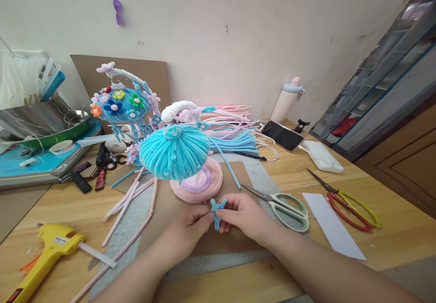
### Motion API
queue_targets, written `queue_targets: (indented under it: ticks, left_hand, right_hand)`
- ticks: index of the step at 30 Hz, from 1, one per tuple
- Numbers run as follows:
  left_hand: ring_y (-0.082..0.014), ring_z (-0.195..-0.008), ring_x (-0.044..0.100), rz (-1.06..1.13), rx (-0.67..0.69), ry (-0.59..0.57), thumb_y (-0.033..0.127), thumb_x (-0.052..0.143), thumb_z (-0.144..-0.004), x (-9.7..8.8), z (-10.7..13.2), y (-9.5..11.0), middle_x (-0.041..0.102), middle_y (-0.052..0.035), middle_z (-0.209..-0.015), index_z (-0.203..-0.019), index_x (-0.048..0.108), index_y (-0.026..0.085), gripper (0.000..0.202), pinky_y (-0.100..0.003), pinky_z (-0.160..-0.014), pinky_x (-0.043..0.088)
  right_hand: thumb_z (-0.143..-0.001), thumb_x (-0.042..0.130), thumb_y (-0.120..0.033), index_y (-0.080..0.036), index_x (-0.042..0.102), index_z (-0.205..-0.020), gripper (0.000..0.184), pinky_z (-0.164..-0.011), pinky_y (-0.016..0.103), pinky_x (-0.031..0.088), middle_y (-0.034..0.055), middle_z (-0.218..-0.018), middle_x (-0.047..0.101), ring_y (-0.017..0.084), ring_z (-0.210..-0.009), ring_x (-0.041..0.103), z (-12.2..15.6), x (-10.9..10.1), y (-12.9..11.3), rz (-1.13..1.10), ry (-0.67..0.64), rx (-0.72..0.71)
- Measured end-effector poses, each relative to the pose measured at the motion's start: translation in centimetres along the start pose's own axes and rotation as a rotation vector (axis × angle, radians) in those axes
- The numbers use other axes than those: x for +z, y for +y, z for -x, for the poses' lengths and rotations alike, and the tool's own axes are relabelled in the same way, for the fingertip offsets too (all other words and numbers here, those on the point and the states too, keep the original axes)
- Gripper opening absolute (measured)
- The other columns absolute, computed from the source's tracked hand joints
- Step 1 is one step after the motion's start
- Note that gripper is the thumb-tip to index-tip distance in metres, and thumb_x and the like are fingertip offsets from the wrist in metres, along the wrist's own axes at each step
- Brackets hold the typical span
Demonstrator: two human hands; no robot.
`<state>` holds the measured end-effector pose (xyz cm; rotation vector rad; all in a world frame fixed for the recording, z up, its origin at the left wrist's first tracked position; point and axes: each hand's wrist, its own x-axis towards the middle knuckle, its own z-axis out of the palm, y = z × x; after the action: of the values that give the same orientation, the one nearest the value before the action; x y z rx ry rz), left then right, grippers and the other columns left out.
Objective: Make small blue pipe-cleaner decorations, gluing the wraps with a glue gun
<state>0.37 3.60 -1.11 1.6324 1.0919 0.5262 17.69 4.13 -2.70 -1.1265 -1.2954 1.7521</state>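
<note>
Both hands meet low in the middle of the table over a brown card sheet. My left hand (190, 228) and my right hand (243, 214) pinch a small blue pipe-cleaner piece (217, 208) between their fingertips; its short arms stick out like a star. Just behind it stands a turquoise pipe-cleaner mushroom lamp (174, 152) on a pink coiled base (199, 187). A second, flower-covered blue mushroom (119, 103) stands further back on the left.
Pale green scissors (284, 205) lie right of my hands, red-and-yellow scissors (347, 201) and a white paper strip (332, 226) further right. A yellow glue gun (47, 253) lies front left. Loose pink pipe cleaners (131, 207), a pipe-cleaner bundle (231, 130), phone (282, 135), bottle (286, 101).
</note>
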Motion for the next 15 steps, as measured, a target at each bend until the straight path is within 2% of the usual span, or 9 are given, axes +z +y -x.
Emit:
queue_targets:
  ticks: [3, 7, 15]
  left_hand:
    - [-0.0101, -0.057, 0.04, 0.001, 0.022, 0.008, 0.03, 0.044, -0.089, 0.04, -0.26, -0.08, 0.046, 0.0047, -0.057, -0.062, 0.058, 0.016, 0.033, -0.022, -0.054, 0.029]
    - [-0.0133, -0.069, 0.051, 0.032, 0.108, -0.006, 0.029, 0.041, -0.09, 0.2, -0.26, -0.08, 0.059, 0.0001, -0.071, -0.07, 0.061, 0.014, 0.032, -0.023, -0.065, 0.036]
    - [-0.0119, -0.062, 0.044, -0.115, 0.1, 0.056, 0.026, 0.042, -0.088, 0.77, -0.03, -0.28, 0.049, 0.0031, -0.061, -0.064, 0.056, 0.016, 0.029, -0.023, -0.057, 0.031]
  right_hand:
    - [-0.072, 0.065, -0.028, -0.015, 0.059, -0.069, 0.014, -0.052, 0.022, 0.046, -0.0012, -0.054, 0.062, 0.01, -0.05, 0.058, 0.13, 0.23, 0.16, 0.016, 0.036, -0.044]
    - [-0.072, 0.063, -0.023, -0.016, 0.06, -0.07, 0.009, -0.054, 0.022, 0.046, -0.0017, -0.056, 0.061, 0.011, -0.053, 0.059, 0.38, 0.43, 0.34, 0.033, 0.074, -0.097]
    - [-0.073, 0.06, -0.02, -0.017, 0.06, -0.068, 0.006, -0.058, 0.025, 0.049, -0.0013, -0.061, 0.059, 0.013, -0.057, 0.06, 0.45, 0.72, 0.84, 0.118, 0.139, -0.157]
